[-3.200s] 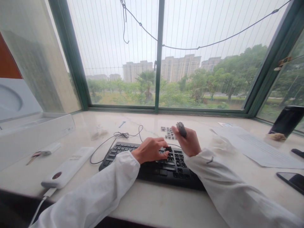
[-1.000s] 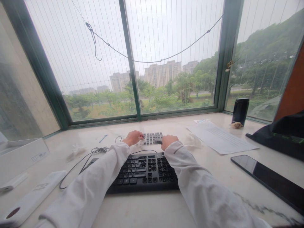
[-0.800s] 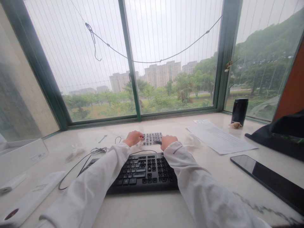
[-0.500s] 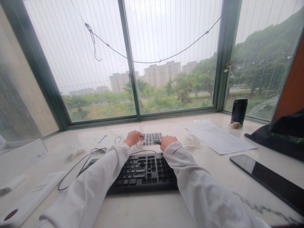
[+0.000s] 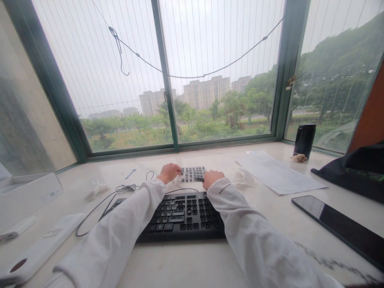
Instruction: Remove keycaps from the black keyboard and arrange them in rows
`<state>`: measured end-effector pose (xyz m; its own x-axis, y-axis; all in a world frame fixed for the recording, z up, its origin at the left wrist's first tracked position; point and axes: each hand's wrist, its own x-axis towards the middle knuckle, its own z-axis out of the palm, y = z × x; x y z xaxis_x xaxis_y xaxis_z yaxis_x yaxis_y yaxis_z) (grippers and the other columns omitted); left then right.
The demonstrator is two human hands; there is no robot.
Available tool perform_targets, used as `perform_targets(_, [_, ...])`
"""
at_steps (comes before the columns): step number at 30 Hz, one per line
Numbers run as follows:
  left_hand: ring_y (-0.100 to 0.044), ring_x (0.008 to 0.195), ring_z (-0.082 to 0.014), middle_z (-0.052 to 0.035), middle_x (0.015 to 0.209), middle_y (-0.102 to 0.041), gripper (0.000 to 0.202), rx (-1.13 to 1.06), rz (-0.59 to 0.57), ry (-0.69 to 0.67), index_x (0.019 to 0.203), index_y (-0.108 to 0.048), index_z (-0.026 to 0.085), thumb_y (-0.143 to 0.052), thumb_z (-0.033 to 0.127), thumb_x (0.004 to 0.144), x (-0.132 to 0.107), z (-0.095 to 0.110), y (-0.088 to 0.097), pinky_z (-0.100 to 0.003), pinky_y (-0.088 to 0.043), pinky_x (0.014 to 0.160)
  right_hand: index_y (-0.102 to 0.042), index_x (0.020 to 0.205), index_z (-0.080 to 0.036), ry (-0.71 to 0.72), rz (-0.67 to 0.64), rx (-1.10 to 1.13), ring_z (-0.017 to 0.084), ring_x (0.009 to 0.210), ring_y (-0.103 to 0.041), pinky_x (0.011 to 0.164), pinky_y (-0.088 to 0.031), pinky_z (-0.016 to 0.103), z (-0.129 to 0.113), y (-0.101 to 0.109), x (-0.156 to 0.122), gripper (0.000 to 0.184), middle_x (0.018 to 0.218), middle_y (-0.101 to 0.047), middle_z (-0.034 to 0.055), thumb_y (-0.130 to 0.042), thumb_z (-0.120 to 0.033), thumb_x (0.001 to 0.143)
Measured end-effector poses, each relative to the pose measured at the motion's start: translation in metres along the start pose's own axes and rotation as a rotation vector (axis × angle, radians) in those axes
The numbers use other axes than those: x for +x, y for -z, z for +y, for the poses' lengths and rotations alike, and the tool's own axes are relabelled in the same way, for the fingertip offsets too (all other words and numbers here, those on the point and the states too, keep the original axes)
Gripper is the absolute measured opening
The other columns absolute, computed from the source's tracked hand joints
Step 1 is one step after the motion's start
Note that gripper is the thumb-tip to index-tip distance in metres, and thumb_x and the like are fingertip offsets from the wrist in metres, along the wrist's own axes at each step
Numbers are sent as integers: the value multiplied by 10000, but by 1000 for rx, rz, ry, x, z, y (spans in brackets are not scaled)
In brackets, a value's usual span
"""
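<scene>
Beyond a black keyboard [image 5: 186,220], several loose keycaps [image 5: 193,173] lie in rows on the pale tabletop. The right part of the keyboard shows bare sockets where keycaps are off. My left hand [image 5: 170,173] is closed at the left end of the rows, its fingertips against the outermost keycaps; whatever it pinches is too small to make out. At the right end, my right hand [image 5: 213,178] is closed, its fingertips hidden. A slim dark piece [image 5: 198,179] shows at its left side, and its kind is unclear. My sleeves cover parts of the keyboard.
A phone [image 5: 339,228] and a printed sheet [image 5: 279,174] lie to the right, near a black can [image 5: 304,141] and a dark bag [image 5: 357,172]. On the left are a coiled cable [image 5: 126,188], a white box [image 5: 33,196] and a white package [image 5: 45,248]. Windows stand behind.
The camera view has shifted slightly, moving the scene a little to the right. Both hands stay at the keycaps with almost no visible movement.
</scene>
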<state>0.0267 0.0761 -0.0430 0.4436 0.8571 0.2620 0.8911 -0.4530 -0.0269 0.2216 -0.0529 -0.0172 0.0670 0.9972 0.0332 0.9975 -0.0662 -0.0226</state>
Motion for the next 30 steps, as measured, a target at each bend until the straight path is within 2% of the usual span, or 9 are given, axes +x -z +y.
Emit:
perform_targets(9, [-654, 859, -208, -23, 921, -734, 164, -18, 16, -15, 894, -755, 294, -620, 329, 806, -2, 3, 4, -290, -463, 759, -699, 1025, -165, -5, 10, -1, 258, 977, -650, 779, -487, 331, 0, -1, 1, 277, 1099, -683, 146, -590, -231, 779])
perform_targets(15, [-650, 877, -222, -17, 920, -731, 167, -50, 64, -42, 905, -750, 291, -609, 345, 834, -16, 7, 24, -308, -461, 768, -702, 1020, -157, 0, 38, 19, 261, 965, -655, 765, -488, 332, -1, 1, 0, 270, 1058, -693, 156, -584, -239, 792])
perform_targets(19, [-650, 878, -193, 13, 947, -730, 200, -90, 104, -111, 911, -740, 307, -573, 411, 873, -46, 15, 46, -291, -447, 767, -705, 1019, -165, 8, 73, 39, 264, 960, -656, 765, -484, 337, -2, 0, 3, 279, 1038, -693, 160, -568, -296, 814])
perform_targets(20, [-654, 847, -186, 11, 928, -733, 221, -128, 113, -169, 901, -740, 298, -565, 430, 879, -57, 18, 52, -286, -444, 748, -705, 1019, -167, 9, 85, 43, 265, 957, -657, 762, -483, 339, -2, 0, 4, 283, 1033, -692, 161, -564, -304, 816])
perform_targets(23, [-659, 782, -157, 24, 876, -737, 263, -187, 8, -412, 878, -741, 294, -552, 477, 883, -94, 24, 69, -259, -430, 714, -709, 988, -161, 10, 151, 73, 279, 917, -663, 733, -479, 348, -3, -2, 6, 277, 982, -697, 164, -565, -306, 801])
perform_targets(25, [-655, 741, -144, 13, 844, -735, 281, -191, -55, -521, 886, -742, 277, -572, 500, 866, -118, 28, 77, -237, -414, 666, -714, 940, -158, 1, 214, 134, 288, 872, -666, 705, -470, 352, -5, -2, 7, 263, 940, -700, 163, -577, -320, 785])
perform_targets(28, [-657, 737, -131, 13, 853, -732, 283, -206, -54, -580, 905, -737, 263, -588, 499, 858, -144, 31, 80, -219, -402, 640, -707, 810, -167, 1, 259, 396, 262, 766, -657, 637, -442, 322, -13, -2, 7, 280, 822, -698, 136, -557, -402, 802])
perform_targets(30, [-658, 725, -125, 17, 862, -729, 288, -217, -30, -599, 921, -734, 260, -587, 500, 859, -153, 32, 76, -216, -398, 622, -647, 649, -173, 27, 257, 716, 207, 624, -613, 555, -406, 285, -23, -1, 3, 361, 648, -651, 92, -521, -463, 824])
